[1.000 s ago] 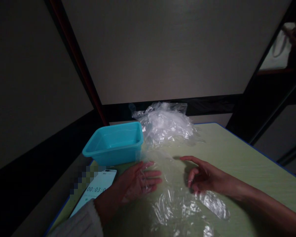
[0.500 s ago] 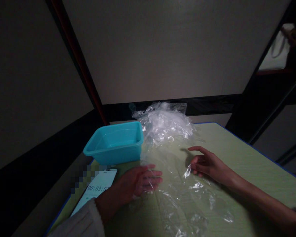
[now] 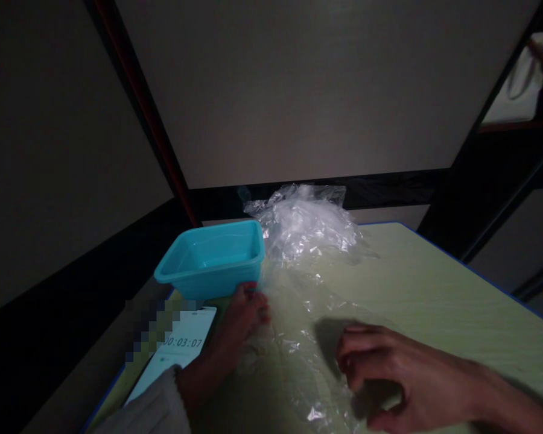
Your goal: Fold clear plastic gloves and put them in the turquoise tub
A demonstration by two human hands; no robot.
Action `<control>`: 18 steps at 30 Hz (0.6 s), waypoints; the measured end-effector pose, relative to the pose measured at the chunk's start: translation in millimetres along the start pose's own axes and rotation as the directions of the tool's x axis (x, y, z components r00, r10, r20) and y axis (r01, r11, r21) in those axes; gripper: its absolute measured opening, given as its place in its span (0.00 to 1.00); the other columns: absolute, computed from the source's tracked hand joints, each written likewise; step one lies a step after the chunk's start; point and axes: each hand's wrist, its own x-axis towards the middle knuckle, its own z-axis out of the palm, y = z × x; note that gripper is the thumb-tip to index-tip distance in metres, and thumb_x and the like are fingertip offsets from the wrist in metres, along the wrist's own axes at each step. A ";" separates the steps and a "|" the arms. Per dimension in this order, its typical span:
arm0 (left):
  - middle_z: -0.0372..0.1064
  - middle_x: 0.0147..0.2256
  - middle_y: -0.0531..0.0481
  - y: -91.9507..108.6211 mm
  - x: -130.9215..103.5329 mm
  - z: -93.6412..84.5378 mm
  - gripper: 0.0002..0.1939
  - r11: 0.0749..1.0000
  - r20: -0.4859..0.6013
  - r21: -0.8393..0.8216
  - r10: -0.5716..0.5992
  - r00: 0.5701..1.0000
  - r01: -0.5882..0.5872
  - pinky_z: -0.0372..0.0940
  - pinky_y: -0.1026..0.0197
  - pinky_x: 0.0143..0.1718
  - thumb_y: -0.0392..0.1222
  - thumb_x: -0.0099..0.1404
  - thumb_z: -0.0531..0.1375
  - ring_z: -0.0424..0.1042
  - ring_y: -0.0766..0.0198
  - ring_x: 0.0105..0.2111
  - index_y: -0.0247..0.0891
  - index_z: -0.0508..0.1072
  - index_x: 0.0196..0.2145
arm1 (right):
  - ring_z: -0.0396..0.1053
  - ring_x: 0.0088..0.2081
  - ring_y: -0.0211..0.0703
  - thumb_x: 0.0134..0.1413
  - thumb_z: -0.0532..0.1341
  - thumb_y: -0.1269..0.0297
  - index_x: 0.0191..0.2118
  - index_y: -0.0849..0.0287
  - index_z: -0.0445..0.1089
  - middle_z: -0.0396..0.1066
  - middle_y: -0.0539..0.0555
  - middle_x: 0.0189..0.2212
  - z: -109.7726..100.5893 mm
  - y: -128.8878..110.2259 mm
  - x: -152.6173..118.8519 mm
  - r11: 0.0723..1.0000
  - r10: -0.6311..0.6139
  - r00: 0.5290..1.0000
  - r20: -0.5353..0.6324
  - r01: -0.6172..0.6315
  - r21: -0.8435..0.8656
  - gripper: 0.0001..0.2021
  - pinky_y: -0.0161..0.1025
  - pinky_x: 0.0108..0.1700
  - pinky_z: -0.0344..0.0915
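A clear, thin plastic bag [image 3: 298, 346] lies spread over the table in front of me. My left hand [image 3: 248, 310] is at its left edge, just below the blue basin, with fingers curled in on the film; the exact grip is dim. Above the bag's right part is my right hand [image 3: 389, 367], its fingers bent and the thumb well apart from them, holding nothing that I can see. Behind, a crumpled heap of clear plastic bags [image 3: 312, 223] rests at the table's far edge.
A blue plastic basin [image 3: 221, 280] stands at the back left. Beside my left forearm lies a phone [image 3: 185, 340] with a running timer. The pale green table [image 3: 434, 283] has a blue edge and meets a panelled wall. On a shelf at right is a white bag [image 3: 518, 90].
My left hand has moved up toward the basin, and its flat fingers have curled. My right hand has come nearer to me, with its thumb spread away. The bag's near part has shifted and narrowed.
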 end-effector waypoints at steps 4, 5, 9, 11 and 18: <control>0.58 0.40 0.50 0.5 -10.1 2.0 0.19 0.855 -0.043 0.335 0.434 0.900 -0.396 0.52 0.54 0.51 0.33 0.51 0.61 0.59 0.54 0.47 0.43 0.60 0.40 | 0.67 0.35 0.44 0.34 0.68 0.70 0.26 0.60 0.71 0.72 0.53 0.32 7.3 -4.6 0.8 0.980 -0.035 0.997 0.072 0.049 -0.193 0.08 0.43 0.41 0.64; 0.58 0.40 0.50 0.3 -13.6 2.9 0.17 0.783 0.008 0.406 0.512 0.859 -0.471 0.51 0.53 0.52 0.32 0.51 0.60 0.58 0.53 0.47 0.43 0.62 0.38 | 0.67 0.35 0.44 0.38 0.67 0.71 0.26 0.59 0.71 0.72 0.53 0.33 8.4 -5.1 0.5 0.970 -0.046 0.996 0.080 0.063 -0.233 0.05 0.44 0.42 0.63; 0.62 0.39 0.48 -4.5 -23.0 6.3 0.10 0.536 0.373 0.534 0.545 0.751 -0.654 0.54 0.51 0.51 0.30 0.54 0.55 0.61 0.54 0.44 0.41 0.66 0.34 | 0.66 0.32 0.43 0.49 0.57 0.72 0.26 0.57 0.71 0.71 0.53 0.30 9.7 -8.0 0.4 0.933 -0.095 0.993 0.069 0.113 -0.343 0.07 0.42 0.39 0.63; 0.64 0.43 0.46 -8.0 -24.1 6.4 0.10 0.425 0.552 0.540 0.473 0.687 -0.726 0.55 0.53 0.52 0.31 0.57 0.53 0.62 0.55 0.46 0.40 0.68 0.37 | 0.64 0.30 0.43 0.50 0.54 0.73 0.25 0.57 0.70 0.70 0.53 0.27 8.1 -10.4 1.7 0.926 -0.119 0.992 0.050 0.130 -0.356 0.10 0.42 0.36 0.62; 0.60 0.53 0.42 -10.9 -25.9 3.1 0.13 0.306 0.707 0.563 0.303 0.639 -0.768 0.51 0.56 0.56 0.33 0.63 0.52 0.58 0.56 0.55 0.36 0.69 0.44 | 0.65 0.33 0.41 0.55 0.50 0.74 0.34 0.60 0.68 0.69 0.54 0.28 4.8 -10.4 1.3 0.997 -0.004 0.997 -0.081 -0.002 -0.078 0.10 0.41 0.37 0.63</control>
